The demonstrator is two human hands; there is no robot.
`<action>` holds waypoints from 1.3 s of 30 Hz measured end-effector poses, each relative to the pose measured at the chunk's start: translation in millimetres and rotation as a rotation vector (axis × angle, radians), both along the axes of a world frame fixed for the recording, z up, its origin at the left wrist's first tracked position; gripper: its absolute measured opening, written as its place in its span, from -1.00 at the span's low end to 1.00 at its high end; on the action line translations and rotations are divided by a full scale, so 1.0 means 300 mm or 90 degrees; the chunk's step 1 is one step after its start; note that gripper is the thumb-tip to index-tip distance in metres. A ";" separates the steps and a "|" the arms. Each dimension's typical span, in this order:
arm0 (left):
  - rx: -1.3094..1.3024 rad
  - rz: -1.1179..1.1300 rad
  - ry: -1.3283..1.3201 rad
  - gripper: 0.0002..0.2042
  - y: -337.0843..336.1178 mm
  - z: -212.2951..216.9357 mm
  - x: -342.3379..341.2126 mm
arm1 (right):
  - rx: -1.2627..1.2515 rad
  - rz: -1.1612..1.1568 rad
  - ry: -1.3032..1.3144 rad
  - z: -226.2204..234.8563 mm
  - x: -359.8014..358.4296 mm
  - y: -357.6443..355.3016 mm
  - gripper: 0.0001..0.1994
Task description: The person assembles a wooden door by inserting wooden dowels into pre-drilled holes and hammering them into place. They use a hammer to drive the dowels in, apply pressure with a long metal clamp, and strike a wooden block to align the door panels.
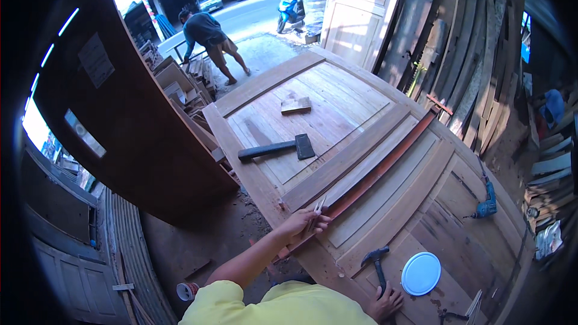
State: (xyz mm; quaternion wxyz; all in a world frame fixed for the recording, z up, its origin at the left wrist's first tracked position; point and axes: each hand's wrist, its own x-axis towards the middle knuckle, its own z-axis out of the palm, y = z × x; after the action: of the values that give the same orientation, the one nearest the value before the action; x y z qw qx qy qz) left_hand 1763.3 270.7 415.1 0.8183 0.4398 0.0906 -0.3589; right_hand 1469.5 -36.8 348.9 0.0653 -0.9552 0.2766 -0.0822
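Large wooden door panels lie flat in front of me. Closed around a few thin, pale wooden slivers, my left hand is over the near left edge, beside a long reddish wooden strip. At the near edge, my right hand closes at the lower end of the handle of a claw hammer, whose head points away from me. A round white lid lies to the right of that hammer. My right palm is hidden.
A black mallet and a wood block lie on the far panel. A blue drill rests at the right. Tall boards lean beyond it; a dark door panel stands left. Another person bends over outside.
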 end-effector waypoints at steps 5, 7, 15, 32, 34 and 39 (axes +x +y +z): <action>-0.026 -0.041 -0.005 -0.65 -0.266 -0.058 0.164 | -0.012 0.017 -0.083 0.016 0.041 0.004 -0.62; -0.044 -0.065 -0.014 -0.65 -0.375 -0.100 0.221 | -0.020 0.009 -0.085 0.012 0.039 -0.002 -0.63; 0.002 -0.141 -0.014 -0.72 -0.686 -0.129 0.304 | -0.028 -0.009 -0.094 0.021 0.034 0.009 -0.63; 0.135 -0.260 -0.075 -0.66 -0.705 -0.190 0.112 | 0.048 -0.021 -0.152 -0.040 -0.021 -0.007 -0.68; 0.115 -0.291 -0.084 -0.66 -0.715 -0.169 0.089 | 0.047 -0.016 -0.165 -0.040 -0.023 -0.010 -0.68; 0.103 -0.321 -0.095 -0.68 -0.655 -0.099 0.004 | 0.046 -0.025 -0.177 -0.021 -0.010 0.012 -0.68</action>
State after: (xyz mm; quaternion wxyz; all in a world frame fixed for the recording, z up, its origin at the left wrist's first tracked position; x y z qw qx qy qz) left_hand 1764.6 74.1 385.4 0.6699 0.5375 -0.0542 -0.5092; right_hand 1466.6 -33.1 342.6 0.1360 -0.9260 0.2864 -0.2049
